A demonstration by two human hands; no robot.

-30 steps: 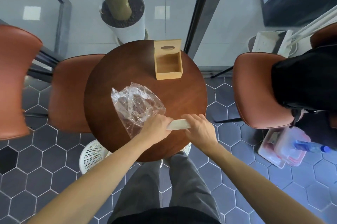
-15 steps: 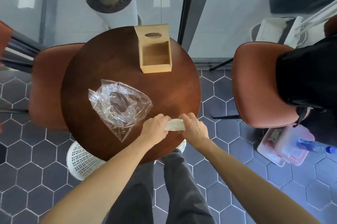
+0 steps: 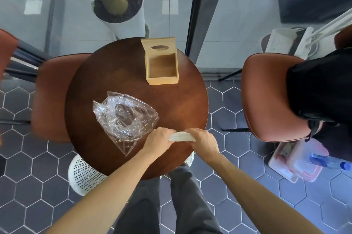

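Head view shows us both hands at the near edge of the worktop (image 3: 182,104). Our left hand (image 3: 160,138) and right hand (image 3: 203,141) each curl round one end of a thin stack of tissues (image 3: 181,136), so the stack is clamped between them. Whether it rests on the wood or hangs just above it we cannot tell.

Just beyond the left hand lies the clear bag (image 3: 125,117), crumpled and seemingly emptied, its near edge close to the knuckles. At the far edge stands the wooden box (image 3: 162,68), its slotted lid tipped up and back, nothing showing inside.

We judge the step in hand to be squaring the stack before loading it. To do it well we should press evenly from both ends so the edges line up without bowing the middle. Then we carry it level past the bag's right side and lower it flat into the box, long side along long side. A loose grip could let the sheets fan out or slide, and too hard a squeeze would crease them.
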